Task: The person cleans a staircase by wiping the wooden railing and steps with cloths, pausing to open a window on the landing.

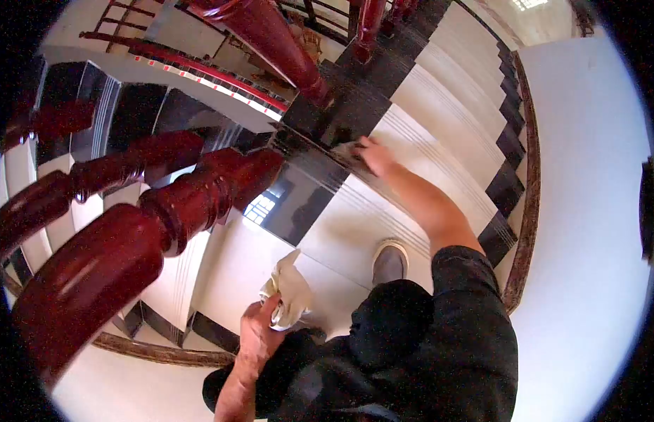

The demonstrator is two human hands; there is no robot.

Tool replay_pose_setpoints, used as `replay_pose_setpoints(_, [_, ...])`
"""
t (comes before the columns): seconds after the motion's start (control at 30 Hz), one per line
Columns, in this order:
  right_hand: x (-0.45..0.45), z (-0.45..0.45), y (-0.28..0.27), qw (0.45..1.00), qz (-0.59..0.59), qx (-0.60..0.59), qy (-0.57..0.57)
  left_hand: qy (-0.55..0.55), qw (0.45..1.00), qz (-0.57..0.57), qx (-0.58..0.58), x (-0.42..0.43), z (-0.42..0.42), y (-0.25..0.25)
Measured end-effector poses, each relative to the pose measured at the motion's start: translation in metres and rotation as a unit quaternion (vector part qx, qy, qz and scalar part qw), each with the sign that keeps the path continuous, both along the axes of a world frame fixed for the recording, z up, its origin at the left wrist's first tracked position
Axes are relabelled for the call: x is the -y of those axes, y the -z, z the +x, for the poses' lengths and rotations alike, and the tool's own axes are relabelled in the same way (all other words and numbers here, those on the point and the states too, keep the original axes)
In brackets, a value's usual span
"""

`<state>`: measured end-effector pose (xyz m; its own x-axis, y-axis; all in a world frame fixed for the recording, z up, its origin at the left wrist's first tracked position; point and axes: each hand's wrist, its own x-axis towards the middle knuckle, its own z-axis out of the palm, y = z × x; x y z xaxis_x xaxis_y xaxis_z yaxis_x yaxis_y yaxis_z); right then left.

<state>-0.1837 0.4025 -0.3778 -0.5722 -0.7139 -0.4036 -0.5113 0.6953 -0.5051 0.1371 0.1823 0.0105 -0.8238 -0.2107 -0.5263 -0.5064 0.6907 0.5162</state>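
Observation:
My left hand point(260, 330) is closed round a crumpled pale cloth point(290, 292), held low over the light floor tiles point(235, 257). Farther forward, my right hand point(375, 155) reaches to the stair just above the landing and presses a small greyish cloth point(347, 150) at the edge of the black tile point(344, 126). Part of that cloth is hidden under the fingers. The base of a dark red baluster point(260, 169) stands to the left of my right hand.
Curved stairs point(446, 105) with pale treads rise to the upper right beside a white wall point(580, 176). Large red balusters point(95, 274) cross the left side, with descending steps behind them. My shoe point(390, 264) is on the landing.

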Motion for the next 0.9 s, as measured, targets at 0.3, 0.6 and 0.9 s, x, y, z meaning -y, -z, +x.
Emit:
replay_pose_setpoints(0.3, [0.008,-0.051,-0.079,0.993,-0.105,0.036,-0.028,0.019,1.0,-0.02,-0.009,0.005,0.009,0.003])
replay_pose_setpoints(0.6, [0.187,-0.012,-0.055,0.934,-0.325,0.033,0.144,-0.016,0.999,0.015,0.039,0.003,0.014,0.002])
replay_pose_setpoints(0.9, [0.063,0.05,-0.138,0.971,-0.22,-0.097,-0.003,0.012,1.0,0.021,0.007,0.01,0.005,0.004])
